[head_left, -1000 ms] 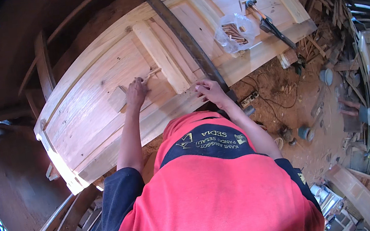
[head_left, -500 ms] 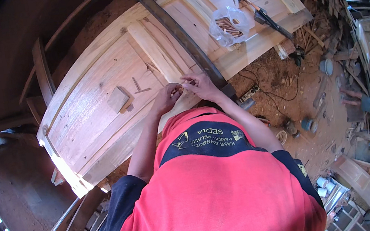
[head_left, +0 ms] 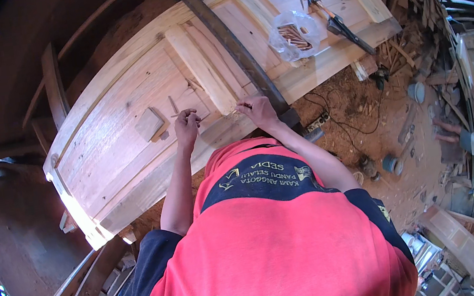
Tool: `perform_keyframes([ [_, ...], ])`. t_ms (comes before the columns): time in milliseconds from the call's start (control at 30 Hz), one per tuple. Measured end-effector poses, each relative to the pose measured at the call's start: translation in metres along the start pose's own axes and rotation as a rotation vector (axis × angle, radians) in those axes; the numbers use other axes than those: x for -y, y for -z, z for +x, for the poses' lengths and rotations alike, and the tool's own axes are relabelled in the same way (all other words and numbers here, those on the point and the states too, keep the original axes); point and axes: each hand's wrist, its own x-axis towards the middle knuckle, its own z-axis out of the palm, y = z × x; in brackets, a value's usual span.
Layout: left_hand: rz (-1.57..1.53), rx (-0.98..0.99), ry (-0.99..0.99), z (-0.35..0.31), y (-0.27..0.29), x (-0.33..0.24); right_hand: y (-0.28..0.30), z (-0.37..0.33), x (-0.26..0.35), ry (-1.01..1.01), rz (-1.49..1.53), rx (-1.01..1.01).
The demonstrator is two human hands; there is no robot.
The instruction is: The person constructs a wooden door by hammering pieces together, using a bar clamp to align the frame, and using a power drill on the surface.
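Observation:
My left hand (head_left: 187, 127) is over the door panel, its fingers slightly apart and bent down at a thin wooden peg that they partly cover. A second thin peg (head_left: 172, 104) lies just beyond the fingertips. To the left of this hand is a square wooden block (head_left: 149, 124). My right hand (head_left: 258, 111) is at the lower end of the upright middle rail (head_left: 201, 69), beside the dark metal clamp bar (head_left: 229, 41). Its thumb and fingers are pinched together at the joint; what they hold is too small to make out.
The wooden panelled door (head_left: 118, 109) lies flat before me, with the bar across it. On its right part sit a clear plastic bag of wooden pegs (head_left: 294, 35) and a hammer (head_left: 341, 26). A cable (head_left: 360, 127) and tins (head_left: 392, 163) lie on the dirt floor.
My left hand has parted from the right and moved left to the loose pegs. The right hand stays near the rail joint, still pinched.

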Motion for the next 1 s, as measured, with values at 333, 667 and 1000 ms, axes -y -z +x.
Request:
perform_keyframes([
  [333, -0.145, -0.048, 0.025, -0.004, 0.008, 0.006, -0.012, 0.001, 0.007, 0.298, -0.298, 0.108],
  [667, -0.074, -0.044, -0.005, 0.044, -0.009, -0.001, -0.021, 0.004, 0.013, 0.279, -0.495, 0.152],
  [1000, 1.054, 0.059, -0.561, 0.081, -0.023, -0.044, -0.027, 0.009, -0.010, 0.228, -0.483, 0.222],
])
